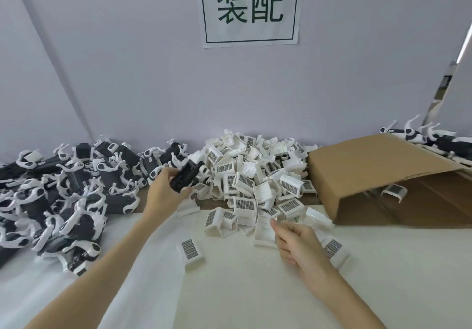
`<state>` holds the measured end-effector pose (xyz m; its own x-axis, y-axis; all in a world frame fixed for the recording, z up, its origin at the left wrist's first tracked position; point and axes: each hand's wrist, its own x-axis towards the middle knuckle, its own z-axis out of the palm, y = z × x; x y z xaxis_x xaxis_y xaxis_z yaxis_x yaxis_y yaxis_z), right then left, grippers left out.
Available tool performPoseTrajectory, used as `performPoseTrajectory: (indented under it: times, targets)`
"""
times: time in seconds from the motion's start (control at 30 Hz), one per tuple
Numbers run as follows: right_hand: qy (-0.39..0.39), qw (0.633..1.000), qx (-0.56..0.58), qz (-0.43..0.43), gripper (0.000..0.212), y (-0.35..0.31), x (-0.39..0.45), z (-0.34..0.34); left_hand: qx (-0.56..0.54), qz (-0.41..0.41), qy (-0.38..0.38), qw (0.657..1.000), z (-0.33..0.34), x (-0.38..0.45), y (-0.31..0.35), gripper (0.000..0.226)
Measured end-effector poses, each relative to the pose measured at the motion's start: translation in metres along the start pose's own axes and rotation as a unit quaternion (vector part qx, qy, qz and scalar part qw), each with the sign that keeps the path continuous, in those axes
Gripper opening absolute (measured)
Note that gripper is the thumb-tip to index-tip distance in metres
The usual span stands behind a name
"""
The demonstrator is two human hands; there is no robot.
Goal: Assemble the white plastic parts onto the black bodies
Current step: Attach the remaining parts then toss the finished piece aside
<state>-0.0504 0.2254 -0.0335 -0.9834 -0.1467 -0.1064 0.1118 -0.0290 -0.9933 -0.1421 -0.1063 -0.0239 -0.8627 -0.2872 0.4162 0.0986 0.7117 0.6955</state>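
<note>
**Assembly station: hand and part positions**

Reference landmark: the heap of white plastic parts (255, 175) at the centre of the white table (242, 290).

Black body (185, 178): held above the table at the left edge of the heap, tilted, with its upper end pointing toward the heap. The left hand (166, 193) grips it from the left and below, fingers and thumb curled round its lower section.

White part (265, 231): lies at the near edge of the heap, its ribbed face up. The right hand (298, 247) sits just right of it at the heap's near side, fingers curled, thumb and fingertips touching the part's right edge. Whether the part is lifted off the table cannot be determined.

Left of the heap: a pile of black-and-white bodies (63, 196) along the wall. Right of the heap: a cardboard box (383, 170) lying on its side, opening toward the heap. One single white part (190, 252) lies apart, nearer than the heap, between the forearms.
</note>
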Motion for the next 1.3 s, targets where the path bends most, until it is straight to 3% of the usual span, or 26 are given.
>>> performPoseTrajectory:
  times: [0.13,0.23,0.33,0.47,0.6,0.7,0.83,0.93,1.1,1.3]
  targets:
    - [-0.005,1.000,-0.005,-0.001,0.050,-0.002,-0.001,0.001,-0.006,0.125,-0.011,0.992,-0.009,-0.036,0.029,0.059]
    - [-0.015,0.997,0.075,0.033,0.049,-0.006,-0.002,0.000,0.000,0.236,-0.013,0.972,-0.010,-0.075,0.054,0.058]
    - [-0.070,0.984,0.132,0.091,0.068,-0.012,-0.002,-0.004,-0.007,0.318,-0.023,0.948,-0.004,-0.113,0.068,0.060]
    - [-0.145,0.980,0.057,0.127,0.089,-0.014,-0.006,-0.008,0.015,0.393,-0.048,0.918,0.005,-0.148,0.073,0.055]
    - [-0.140,0.980,0.017,0.139,0.073,-0.013,-0.010,-0.003,0.076,0.461,-0.037,0.883,0.006,-0.161,0.068,0.053]
    - [-0.104,0.990,0.055,0.077,0.061,-0.011,-0.007,0.001,0.020,0.394,-0.024,0.919,0.004,-0.164,0.070,0.074]
    - [-0.049,0.992,0.115,-0.015,0.068,-0.009,-0.006,0.006,-0.161,0.136,-0.038,0.977,0.002,-0.166,0.082,0.086]
    - [-0.046,0.988,0.135,-0.060,0.083,-0.007,-0.006,0.009,-0.309,-0.057,-0.123,0.941,0.003,-0.165,0.086,0.078]
    - [-0.075,0.987,0.110,-0.094,0.092,-0.003,-0.007,0.010,-0.384,-0.067,-0.168,0.906,-0.002,-0.161,0.083,0.046]
    - [-0.091,0.986,0.053,-0.131,0.064,-0.003,-0.012,0.013,-0.399,-0.053,-0.183,0.897,-0.011,-0.159,0.083,0.044]
